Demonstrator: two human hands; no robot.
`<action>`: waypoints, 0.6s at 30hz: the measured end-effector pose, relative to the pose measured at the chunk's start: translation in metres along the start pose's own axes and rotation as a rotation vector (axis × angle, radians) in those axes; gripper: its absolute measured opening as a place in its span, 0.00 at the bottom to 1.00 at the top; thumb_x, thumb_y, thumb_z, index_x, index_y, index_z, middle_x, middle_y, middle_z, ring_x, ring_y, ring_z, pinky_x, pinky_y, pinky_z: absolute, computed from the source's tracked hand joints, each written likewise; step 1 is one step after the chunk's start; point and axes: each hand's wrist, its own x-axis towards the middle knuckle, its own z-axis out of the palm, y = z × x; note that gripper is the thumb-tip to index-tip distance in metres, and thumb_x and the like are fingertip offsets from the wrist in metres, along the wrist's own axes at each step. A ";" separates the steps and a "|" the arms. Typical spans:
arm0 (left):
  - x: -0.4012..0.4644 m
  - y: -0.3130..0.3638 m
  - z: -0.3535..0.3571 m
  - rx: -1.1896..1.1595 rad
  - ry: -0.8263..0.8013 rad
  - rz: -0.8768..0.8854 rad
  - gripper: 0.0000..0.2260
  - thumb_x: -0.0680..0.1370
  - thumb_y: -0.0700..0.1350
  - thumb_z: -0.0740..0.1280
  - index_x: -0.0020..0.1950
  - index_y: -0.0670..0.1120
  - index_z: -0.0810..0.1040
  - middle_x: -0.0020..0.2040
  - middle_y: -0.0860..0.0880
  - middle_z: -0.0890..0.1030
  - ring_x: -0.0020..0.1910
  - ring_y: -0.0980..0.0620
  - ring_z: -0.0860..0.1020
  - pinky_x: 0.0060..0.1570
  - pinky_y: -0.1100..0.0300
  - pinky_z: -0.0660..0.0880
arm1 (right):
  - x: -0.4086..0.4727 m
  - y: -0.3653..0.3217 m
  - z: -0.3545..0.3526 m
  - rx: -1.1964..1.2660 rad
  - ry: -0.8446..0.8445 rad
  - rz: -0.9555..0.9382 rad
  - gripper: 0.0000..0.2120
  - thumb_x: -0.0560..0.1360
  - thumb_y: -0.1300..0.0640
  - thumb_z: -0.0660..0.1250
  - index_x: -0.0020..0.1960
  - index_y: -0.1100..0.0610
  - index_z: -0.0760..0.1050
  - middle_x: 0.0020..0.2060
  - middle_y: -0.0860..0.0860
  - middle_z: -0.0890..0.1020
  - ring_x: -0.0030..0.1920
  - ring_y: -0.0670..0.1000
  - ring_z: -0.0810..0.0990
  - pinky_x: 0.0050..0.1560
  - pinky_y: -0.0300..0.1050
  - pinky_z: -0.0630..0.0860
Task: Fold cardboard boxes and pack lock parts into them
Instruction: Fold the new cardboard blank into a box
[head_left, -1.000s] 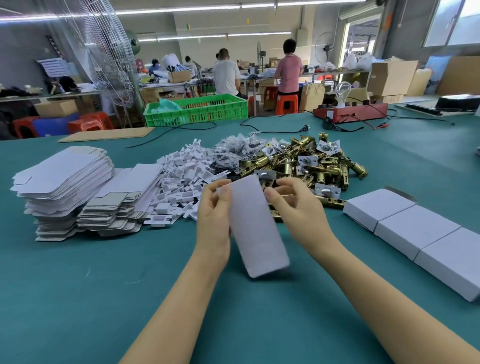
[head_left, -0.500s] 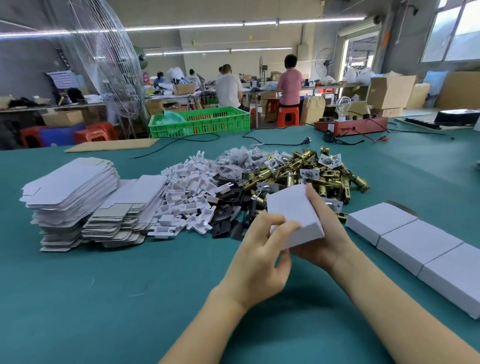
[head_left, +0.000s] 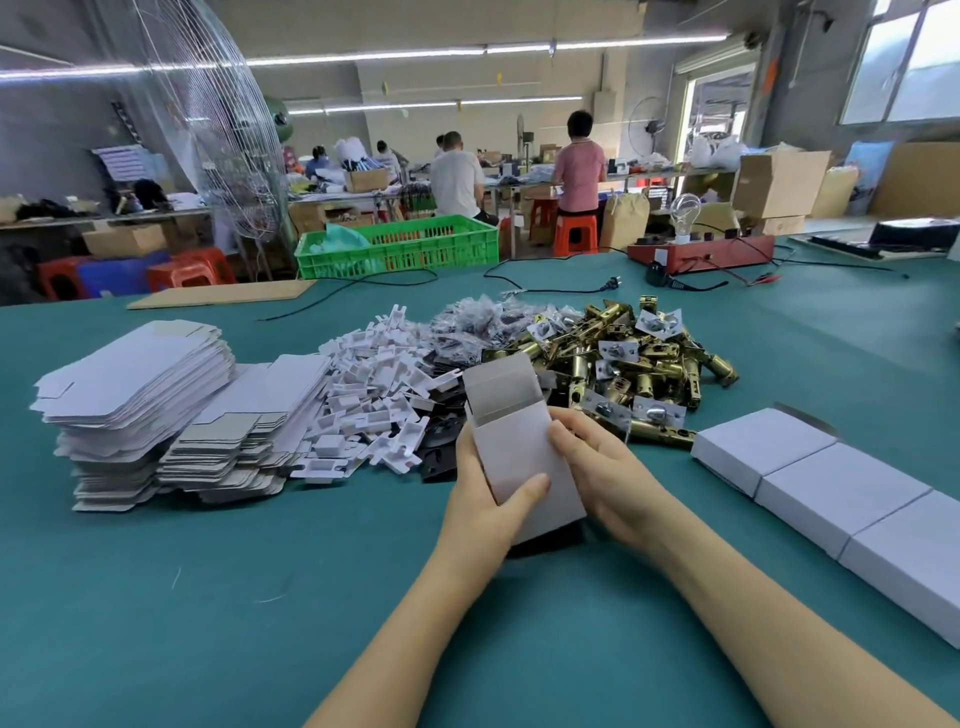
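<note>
A small white cardboard box (head_left: 519, 447) stands upright on the green table (head_left: 260, 597), its top flap raised and the mouth showing. My left hand (head_left: 485, 499) grips its left side with the thumb across the front. My right hand (head_left: 602, 473) holds its right side, the thumb pressed on the front face. Behind the box lies a pile of brass lock latches (head_left: 623, 364), a heap of white plastic inserts (head_left: 379, 384), black parts (head_left: 441, 447) and small bagged pieces (head_left: 478, 322). Flat box blanks (head_left: 135, 384) are stacked at the left.
Three closed white boxes (head_left: 841, 499) lie in a row at the right. At the table's far edge are a green crate (head_left: 400, 249), a red electrical box with a bulb (head_left: 701, 249), black cables (head_left: 545, 288) and a cardboard sheet (head_left: 223, 293). People work at benches behind.
The flat blank held between both hands has been turned and shaped into an upright box. Both hands now hold its sides, and its lower end rests on the table.
</note>
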 end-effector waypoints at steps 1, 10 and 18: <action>0.001 -0.003 0.000 0.034 -0.012 0.015 0.32 0.75 0.39 0.73 0.72 0.54 0.60 0.61 0.57 0.75 0.55 0.68 0.77 0.55 0.68 0.75 | 0.000 0.002 0.003 -0.119 0.044 -0.042 0.13 0.78 0.50 0.62 0.61 0.53 0.75 0.54 0.52 0.82 0.51 0.48 0.81 0.46 0.41 0.78; 0.004 -0.006 0.002 0.100 0.026 0.124 0.22 0.74 0.44 0.70 0.54 0.56 0.56 0.58 0.54 0.73 0.57 0.55 0.78 0.52 0.65 0.76 | -0.009 0.014 0.023 -0.439 0.083 -0.312 0.09 0.76 0.44 0.62 0.51 0.48 0.71 0.42 0.35 0.80 0.45 0.37 0.78 0.44 0.31 0.72; 0.011 -0.007 -0.013 -0.052 -0.068 0.068 0.16 0.74 0.48 0.68 0.59 0.53 0.70 0.55 0.55 0.81 0.54 0.63 0.80 0.52 0.69 0.75 | -0.010 0.018 0.026 -0.486 0.163 -0.344 0.05 0.78 0.49 0.64 0.49 0.49 0.70 0.42 0.41 0.80 0.43 0.42 0.77 0.43 0.37 0.73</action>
